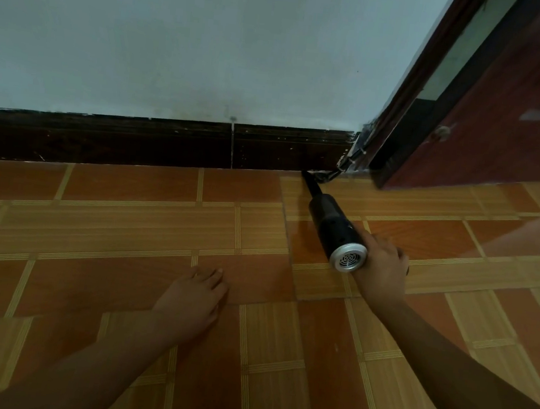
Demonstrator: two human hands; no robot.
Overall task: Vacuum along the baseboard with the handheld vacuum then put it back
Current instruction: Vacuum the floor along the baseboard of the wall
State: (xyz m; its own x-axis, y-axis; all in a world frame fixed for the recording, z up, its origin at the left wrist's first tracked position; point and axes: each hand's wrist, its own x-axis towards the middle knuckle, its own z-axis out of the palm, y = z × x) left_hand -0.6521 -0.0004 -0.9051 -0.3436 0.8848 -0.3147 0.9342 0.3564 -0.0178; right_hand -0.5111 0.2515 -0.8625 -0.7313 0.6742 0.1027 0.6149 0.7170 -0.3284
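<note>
Orange-brown tiled floor (118, 220) bears the left hand (195, 300), nearest the camera. It lies palm down, fingers straight and close together, flat on the tile and holding nothing. Judged purpose: a prop for a low, leaning posture.

Ahead and to the right of those fingertips, well apart, the right hand (380, 270) grips the handle of the handheld vacuum (333, 225). Its fingers curl round the handle, which the hand hides, so their exact placing cannot be told. A silver vented end cap (347, 257) sits just beside the knuckles.

The black body runs forward from the fingers, tilted down, tapering to a narrow nozzle (309, 183). The nozzle tip meets the foot of the dark baseboard (134, 142) at its right end, just beside the door frame (403, 118). Judged reason for the angle: it keeps the tip in the seam between floor and baseboard.

Judged progress: the pass stands at the corner, and the long run ahead of the left fingertips awaits vacuuming.

Farthest off are the pale wall (179, 42) above and a red-brown door (507, 113) ajar. No storage place for the vacuum is visible.
</note>
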